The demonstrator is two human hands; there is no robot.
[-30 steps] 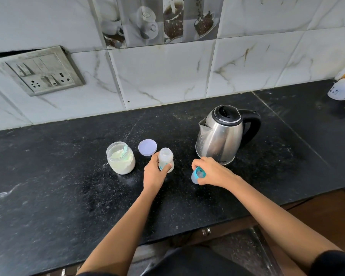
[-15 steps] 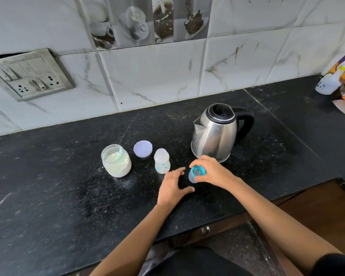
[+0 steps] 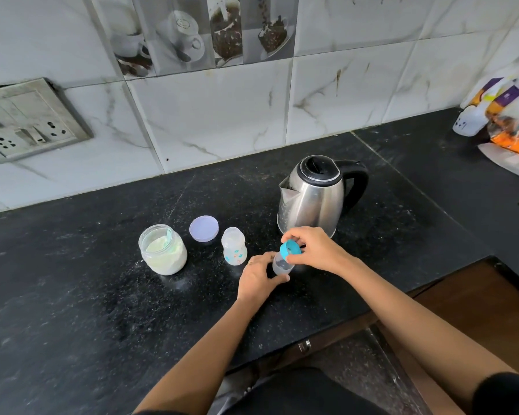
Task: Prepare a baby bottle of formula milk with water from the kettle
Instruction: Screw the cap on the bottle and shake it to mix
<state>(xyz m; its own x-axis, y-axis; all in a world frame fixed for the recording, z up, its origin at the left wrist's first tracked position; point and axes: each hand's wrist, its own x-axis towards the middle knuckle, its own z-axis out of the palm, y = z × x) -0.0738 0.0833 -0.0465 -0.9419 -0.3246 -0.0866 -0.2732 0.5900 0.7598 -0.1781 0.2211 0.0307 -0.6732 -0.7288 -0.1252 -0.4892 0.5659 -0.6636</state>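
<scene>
- Our left forearm rises from the bottom edge toward one o'clock. It carries the left hand (image 3: pixel 259 280) low over the black worktop (image 3: pixel 72 295), back of the hand up.
- The left fingers curl round the clear cap (image 3: pixel 282 266), with the thumb on its near side.
- Our right forearm comes in from five o'clock, and the right hand (image 3: pixel 318 250) arches over the cap from its three o'clock side.
- The right fingers are drawn in narrow and pinch the rim of the teal ring (image 3: pixel 291 250).
- The ring sits tilted on top of the clear cap, its opening turned toward ten o'clock. We cannot tell whether the cap touches the worktop.
- The baby bottle (image 3: pixel 234 246) stands upright and open-topped at ten o'clock from the left hand, just beside it and untouched. It is clear plastic with small coloured prints.
- At nine o'clock from the bottle is the open jar (image 3: pixel 163 256) of pale powder, with a scoop (image 3: pixel 169 235) stuck in it.
- The lilac lid (image 3: pixel 203 228) lies flat at eleven o'clock from the bottle.
- The steel kettle (image 3: pixel 312 202) stands at twelve o'clock from the right hand. Its lid is down, its spout points to nine o'clock and its handle to three.
</scene>
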